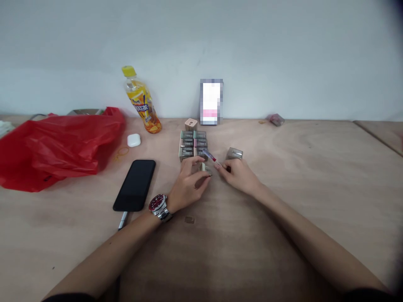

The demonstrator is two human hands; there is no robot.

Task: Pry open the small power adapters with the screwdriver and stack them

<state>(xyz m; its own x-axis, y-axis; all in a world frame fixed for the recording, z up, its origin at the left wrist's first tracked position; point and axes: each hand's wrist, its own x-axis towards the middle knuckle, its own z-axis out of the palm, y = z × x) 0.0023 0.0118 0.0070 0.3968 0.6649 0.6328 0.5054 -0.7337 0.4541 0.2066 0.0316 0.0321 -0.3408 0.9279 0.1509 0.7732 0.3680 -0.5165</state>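
Observation:
My left hand point(192, 182), with a steel watch point(160, 207) at the wrist, pinches a small pencil sharpener point(203, 167) with a pale top between thumb and fingers. My right hand point(241, 176) grips a slim screwdriver-like tool point(209, 155) with a clear purplish body and a red band; its far end points up and left. Just beyond both hands lies a block of several pencil sharpeners point(187, 143) with see-through cases, set in two columns. Behind them stands one sharpener with a two-hole top point(191, 122). Another clear-cased sharpener point(234, 153) sits beside my right hand.
A phone with a bright screen point(210, 100) leans on the wall. To the left are a tea bottle point(143, 102), a white earbud case point(134, 140), rubber bands point(121, 153), a dark phone point(134, 184) and a red bag point(63, 147). A pinkish sharpener point(276, 120) lies back right; a small brown piece point(189, 219) lies nearer.

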